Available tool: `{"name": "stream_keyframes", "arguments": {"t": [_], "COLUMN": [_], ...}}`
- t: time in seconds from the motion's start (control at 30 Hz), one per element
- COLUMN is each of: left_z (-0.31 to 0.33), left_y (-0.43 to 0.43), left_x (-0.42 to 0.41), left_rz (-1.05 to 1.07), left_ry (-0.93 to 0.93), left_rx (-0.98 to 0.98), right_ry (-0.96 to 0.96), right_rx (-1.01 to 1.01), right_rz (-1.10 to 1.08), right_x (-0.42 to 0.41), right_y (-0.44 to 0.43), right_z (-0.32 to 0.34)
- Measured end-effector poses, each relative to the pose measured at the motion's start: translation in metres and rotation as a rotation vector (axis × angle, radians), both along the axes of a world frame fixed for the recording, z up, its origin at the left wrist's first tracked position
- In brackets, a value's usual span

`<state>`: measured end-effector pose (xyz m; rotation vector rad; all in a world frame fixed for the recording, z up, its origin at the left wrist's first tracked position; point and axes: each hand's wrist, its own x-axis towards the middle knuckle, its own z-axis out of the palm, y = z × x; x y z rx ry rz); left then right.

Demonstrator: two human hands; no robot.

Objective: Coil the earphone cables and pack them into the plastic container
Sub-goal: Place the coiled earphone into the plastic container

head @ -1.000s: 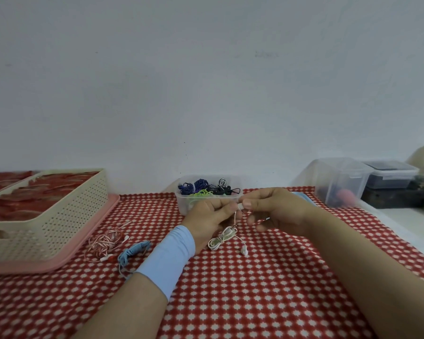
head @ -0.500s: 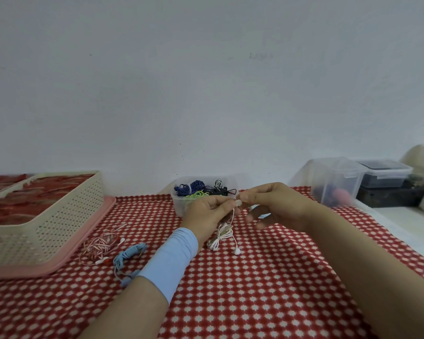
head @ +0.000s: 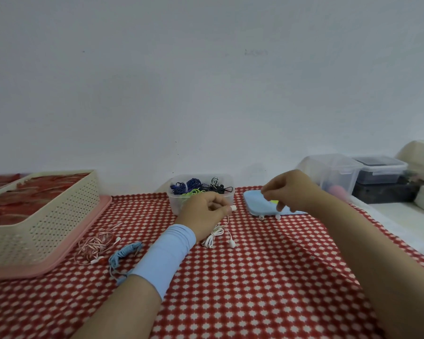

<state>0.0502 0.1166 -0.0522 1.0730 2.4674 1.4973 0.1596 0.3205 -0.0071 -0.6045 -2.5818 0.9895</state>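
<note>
My left hand (head: 205, 209) hovers in front of the clear plastic container (head: 227, 200) and pinches the white end piece of the white earphone cable (head: 215, 234). The half-coiled bundle hangs below that hand down to the cloth, one earbud (head: 231, 243) lying beside it. My right hand (head: 290, 192) is raised to the right over a blue lid (head: 253, 204), fingers curled with thumb and fingertip close together; no cable shows in it. The container holds several coiled earphones in blue, green and black. Pink-white earphones (head: 96, 244) and blue earphones (head: 123, 254) lie loose at the left.
A cream perforated basket (head: 42, 223) sits on a pink tray (head: 88, 231) at the left. Clear lidded boxes (head: 335, 174) and a dark box (head: 382, 192) stand at the back right, off the red chequered cloth (head: 255, 277). Two small white pieces (head: 269, 217) lie at the lid's front edge.
My right hand has let go of the cable end and moved right, uncovering the blue lid. My left hand keeps its pinch; the bundle has sagged onto the cloth.
</note>
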Motion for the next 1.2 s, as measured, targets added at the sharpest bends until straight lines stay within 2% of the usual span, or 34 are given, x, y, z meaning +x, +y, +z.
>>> {"name": "stream_keyframes", "arguments": {"t": [0.2,0.3,0.47,0.6,0.73,0.83,1.0,1.2], "left_z": [-0.002,-0.005,-0.005,0.001,0.009,0.015,0.013,0.016], "left_y": [0.0,-0.001,-0.003,-0.007,-0.006,-0.003,0.0,-0.001], "left_x": [0.0,0.001,-0.003,-0.007,-0.002,0.005,0.012,0.01], "left_rz": [-0.09,-0.129,-0.123,-0.084,-0.094,-0.204,-0.37,-0.381], "left_ry": [0.102,0.083,0.087,0.289,0.535,0.461,0.373,0.314], "left_rx": [-0.121,-0.122,-0.134,-0.301,-0.37,-0.357,-0.577,-0.609], "right_ry": [-0.299,-0.361,-0.284,-0.204,-0.283,-0.33,-0.384,-0.411], "right_rx": [0.306,0.367,0.27,0.012,0.058,0.149,0.244,0.299], "right_rz": [-0.066,-0.098,-0.058,0.202,0.282,0.273,0.241,0.235], "right_x": [-0.005,-0.01,-0.011,-0.005,-0.007,-0.008,-0.009,-0.011], "right_y": [0.012,0.011,0.011,-0.011,-0.02,-0.019,-0.015,-0.013], "right_z": [-0.021,-0.026,-0.024,-0.011,-0.012,-0.017,-0.016,-0.018]}}
